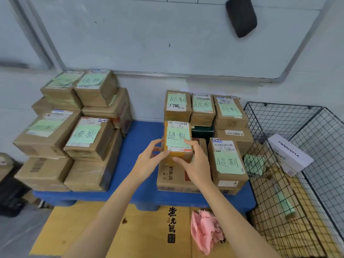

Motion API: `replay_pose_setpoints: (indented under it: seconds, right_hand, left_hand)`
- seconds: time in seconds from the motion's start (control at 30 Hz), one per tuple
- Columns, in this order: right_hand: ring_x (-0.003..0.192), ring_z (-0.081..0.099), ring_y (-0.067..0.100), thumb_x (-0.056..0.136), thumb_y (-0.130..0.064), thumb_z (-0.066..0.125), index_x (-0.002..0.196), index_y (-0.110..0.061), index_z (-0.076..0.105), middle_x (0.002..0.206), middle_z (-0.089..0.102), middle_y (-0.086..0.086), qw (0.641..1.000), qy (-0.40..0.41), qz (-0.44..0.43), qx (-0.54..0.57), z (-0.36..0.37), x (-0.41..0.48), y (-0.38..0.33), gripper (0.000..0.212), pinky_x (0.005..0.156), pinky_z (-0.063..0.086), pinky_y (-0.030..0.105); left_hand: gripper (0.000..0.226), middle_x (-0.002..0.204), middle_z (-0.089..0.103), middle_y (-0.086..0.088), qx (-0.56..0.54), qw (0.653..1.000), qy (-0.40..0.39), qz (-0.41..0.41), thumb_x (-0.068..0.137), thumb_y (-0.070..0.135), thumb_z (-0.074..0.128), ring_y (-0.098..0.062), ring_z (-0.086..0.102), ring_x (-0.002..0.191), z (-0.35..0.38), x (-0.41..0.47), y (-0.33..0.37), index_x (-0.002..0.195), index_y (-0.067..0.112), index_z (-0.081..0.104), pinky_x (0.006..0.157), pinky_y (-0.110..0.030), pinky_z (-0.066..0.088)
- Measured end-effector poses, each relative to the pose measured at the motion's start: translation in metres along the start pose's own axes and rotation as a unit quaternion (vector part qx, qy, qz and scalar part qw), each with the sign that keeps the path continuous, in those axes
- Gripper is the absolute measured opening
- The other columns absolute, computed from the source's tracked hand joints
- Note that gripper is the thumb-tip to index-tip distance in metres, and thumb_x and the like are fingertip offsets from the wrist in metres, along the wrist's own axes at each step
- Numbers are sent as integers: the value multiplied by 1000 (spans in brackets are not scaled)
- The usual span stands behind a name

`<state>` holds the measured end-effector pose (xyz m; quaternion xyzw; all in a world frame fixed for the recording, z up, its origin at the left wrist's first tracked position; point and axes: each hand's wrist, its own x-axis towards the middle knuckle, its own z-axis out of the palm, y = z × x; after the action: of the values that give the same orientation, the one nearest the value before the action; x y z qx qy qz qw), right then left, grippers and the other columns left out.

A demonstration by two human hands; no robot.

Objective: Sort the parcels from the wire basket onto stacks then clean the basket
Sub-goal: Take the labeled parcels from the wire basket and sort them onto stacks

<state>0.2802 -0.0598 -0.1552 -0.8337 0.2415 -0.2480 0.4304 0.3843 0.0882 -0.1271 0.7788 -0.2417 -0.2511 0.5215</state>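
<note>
I hold a small brown parcel (177,140) with a green handwritten label between both hands, on top of the right stack (226,161) of parcels on the blue pallet (143,175). My left hand (151,159) grips its left side. My right hand (195,161) grips its right and front side. A second stack (83,135) of green-labelled parcels stands on the pallet's left. The black wire basket (297,164) sits at the right, holding a white box (289,155), a parcel with a green label (256,164) and a long flat parcel (283,200).
A pink cloth (204,229) lies on flattened yellow cardboard (111,229) in front of the pallet. A whiteboard (167,34) with a black eraser (241,15) hangs on the wall behind. Dark objects sit on the floor at the left edge.
</note>
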Motion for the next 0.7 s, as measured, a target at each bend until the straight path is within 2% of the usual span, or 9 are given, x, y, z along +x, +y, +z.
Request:
replay_pose_setpoints:
  seconds: [0.1,0.17,0.27,0.33,0.43,0.6,0.7]
  right_hand:
    - [122,53,9,78,-40,81,129,-37,45,136,54,-10,1000,0,9,-20,9,10,5,62,91,54,42]
    - [122,53,10,79,-39,80,130,-36,45,137,53,-9,999,2,13,-30,13,15,5,62,88,55,41]
    - [121,53,10,80,-39,79,132,-33,45,137,52,-8,999,5,10,-48,17,21,2,62,86,55,40]
    - [121,52,10,81,-40,78,133,-33,44,138,50,-7,998,-3,8,-64,18,23,2,62,85,55,39]
    - [121,52,11,82,-43,77,134,-33,42,139,49,-6,996,-19,12,-88,17,25,2,64,84,55,39]
    - [121,51,13,81,-46,76,135,-33,40,139,48,-6,992,-42,20,-121,12,28,-4,66,84,54,40]
    - [127,47,17,82,-45,75,137,-31,41,143,44,-4,989,-63,17,-136,6,30,-10,67,90,52,43]
  left_hand:
    - [50,127,54,15,45,998,47,6,93,50,59,-10,51,119,-9,5,-8,139,39,44,91,-29,43]
    - [52,132,52,14,137,986,86,28,93,52,58,-10,47,123,-17,7,-15,141,39,42,95,-33,42]
    - [57,141,49,9,298,942,134,78,93,53,52,-17,42,129,-28,9,-23,145,32,42,100,-37,42]
    - [66,143,48,7,357,918,147,90,88,61,41,-20,42,130,-33,10,-26,145,29,42,102,-39,41]
    - [74,145,47,7,397,900,155,96,83,65,30,-19,40,133,-35,10,-29,146,28,43,105,-40,38]
    - [69,147,46,6,425,885,152,116,85,60,40,-18,37,137,-35,9,-23,146,28,43,109,-40,34]
    - [73,148,46,5,433,880,149,129,84,63,35,-19,38,137,-36,4,-15,146,28,43,109,-41,34]
